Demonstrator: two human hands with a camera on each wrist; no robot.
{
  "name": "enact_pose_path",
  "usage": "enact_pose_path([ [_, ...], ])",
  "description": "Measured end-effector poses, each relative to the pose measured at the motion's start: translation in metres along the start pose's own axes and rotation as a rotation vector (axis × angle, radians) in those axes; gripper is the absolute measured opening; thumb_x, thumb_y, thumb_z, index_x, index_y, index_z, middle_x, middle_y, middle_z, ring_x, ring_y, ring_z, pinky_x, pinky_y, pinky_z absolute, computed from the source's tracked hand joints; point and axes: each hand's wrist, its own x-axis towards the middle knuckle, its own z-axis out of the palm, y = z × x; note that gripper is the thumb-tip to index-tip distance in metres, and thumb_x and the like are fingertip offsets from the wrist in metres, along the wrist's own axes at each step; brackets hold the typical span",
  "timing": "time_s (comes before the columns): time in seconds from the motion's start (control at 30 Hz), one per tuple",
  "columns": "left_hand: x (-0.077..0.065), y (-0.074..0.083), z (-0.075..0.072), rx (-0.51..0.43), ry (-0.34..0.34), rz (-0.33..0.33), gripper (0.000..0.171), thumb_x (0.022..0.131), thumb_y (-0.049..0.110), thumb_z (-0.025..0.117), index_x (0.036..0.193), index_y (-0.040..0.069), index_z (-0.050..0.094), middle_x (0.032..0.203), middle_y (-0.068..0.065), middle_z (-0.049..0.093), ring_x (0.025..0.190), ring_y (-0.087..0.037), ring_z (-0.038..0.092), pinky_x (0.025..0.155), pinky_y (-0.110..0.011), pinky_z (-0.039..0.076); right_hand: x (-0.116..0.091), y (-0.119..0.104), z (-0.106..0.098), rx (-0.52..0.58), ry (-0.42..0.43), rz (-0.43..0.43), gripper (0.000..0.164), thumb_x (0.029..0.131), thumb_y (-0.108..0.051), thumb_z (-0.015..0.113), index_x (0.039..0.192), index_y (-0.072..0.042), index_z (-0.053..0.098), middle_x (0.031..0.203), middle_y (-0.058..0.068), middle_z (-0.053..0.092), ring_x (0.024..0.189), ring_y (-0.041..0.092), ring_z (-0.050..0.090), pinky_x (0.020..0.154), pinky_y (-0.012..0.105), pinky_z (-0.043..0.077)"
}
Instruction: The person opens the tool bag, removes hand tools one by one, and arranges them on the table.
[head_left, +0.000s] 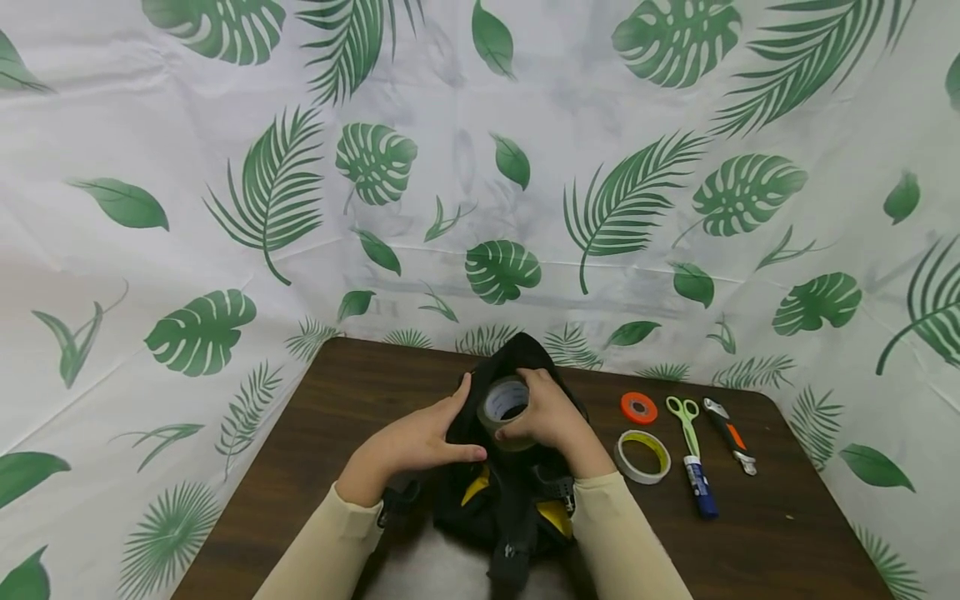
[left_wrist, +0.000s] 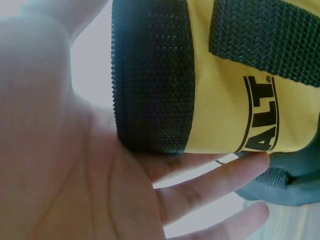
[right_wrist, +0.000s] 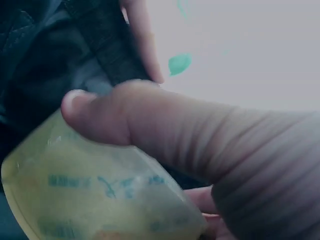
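Note:
A black and yellow fabric tool bag [head_left: 513, 492] stands in front of me, with its dark flap raised at the back. My right hand [head_left: 553, 417] grips a wide roll of clear packing tape [right_wrist: 120, 192] at the bag's mouth, its thumb across the tape's outer face. On the bag's left side, my left hand [head_left: 412, 437] rests with thumb and index finger spread apart. In the left wrist view its fingers [left_wrist: 200, 192] lie nearly straight against the yellow panel [left_wrist: 220, 110], which bears black lettering. The inside of the bag is hidden.
Right of the bag on the brown table [head_left: 337, 392] lie an orange tape roll [head_left: 639, 408], a white-and-yellow tape roll [head_left: 621, 457], green-handled scissors [head_left: 686, 421], a blue-and-white glue stick [head_left: 701, 486] and an orange-and-grey utility knife [head_left: 730, 433]. A leaf-patterned sheet [head_left: 420, 275] hangs behind.

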Motion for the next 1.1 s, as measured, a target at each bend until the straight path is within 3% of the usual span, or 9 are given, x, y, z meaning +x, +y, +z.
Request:
enact_pose_path([
  [0.3, -0.001, 0.001, -0.001, 0.001, 0.009, -0.001, 0.122, 0.094, 0.076, 0.070, 0.175, 0.033, -0.009, 0.184, -0.002, 0.011, 0.169, -0.029, 0.026, 0.133, -0.058, 0.031, -0.027, -0.016, -0.025, 0.101, 0.041, -0.056, 0.116, 0.076, -0.039, 0.102, 0.168, -0.010, 0.040, 0.154, 0.017, 0.053, 0.129, 0.036, 0.061, 0.107, 0.060, 0.056],
  [0.43, -0.001, 0.000, 0.000, 0.010, 0.011, -0.001, 0.122, 0.094, 0.077, 0.070, 0.176, 0.032, -0.008, 0.184, -0.002, 0.012, 0.168, -0.030, 0.027, 0.133, -0.058, 0.031, -0.037, -0.018, -0.029, 0.150, 0.073, -0.079, 0.117, 0.077, -0.044, 0.101, 0.170, -0.012, 0.037, 0.159, 0.016, 0.049, 0.136, 0.037, 0.056, 0.111, 0.065, 0.052],
  [0.77, 0.001, -0.002, 0.002, 0.010, 0.017, 0.008, 0.123, 0.094, 0.076, 0.070, 0.176, 0.029, -0.008, 0.184, -0.002, 0.013, 0.168, -0.028, 0.027, 0.134, -0.056, 0.031, -0.054, -0.005, -0.027, 0.151, 0.333, -0.182, 0.118, 0.077, -0.039, 0.102, 0.170, -0.012, 0.036, 0.165, 0.015, 0.043, 0.146, 0.039, 0.044, 0.115, 0.068, 0.047],
  [0.93, 0.000, -0.001, 0.003, 0.012, 0.010, 0.007, 0.122, 0.094, 0.077, 0.070, 0.175, 0.033, -0.010, 0.184, -0.002, 0.013, 0.168, -0.028, 0.027, 0.134, -0.056, 0.031, -0.065, 0.006, -0.026, 0.215, 0.430, -0.170, 0.121, 0.077, -0.040, 0.102, 0.173, -0.025, 0.031, 0.167, 0.013, 0.041, 0.143, 0.035, 0.046, 0.112, 0.066, 0.048],
  [1.1, 0.001, -0.001, 0.002, 0.015, 0.012, 0.012, 0.122, 0.094, 0.077, 0.070, 0.175, 0.033, -0.009, 0.184, -0.002, 0.013, 0.168, -0.028, 0.027, 0.134, -0.055, 0.031, -0.074, 0.019, -0.026, 0.250, 0.556, -0.233, 0.124, 0.074, -0.031, 0.105, 0.173, -0.034, 0.030, 0.165, 0.011, 0.045, 0.140, 0.031, 0.046, 0.110, 0.061, 0.044],
])
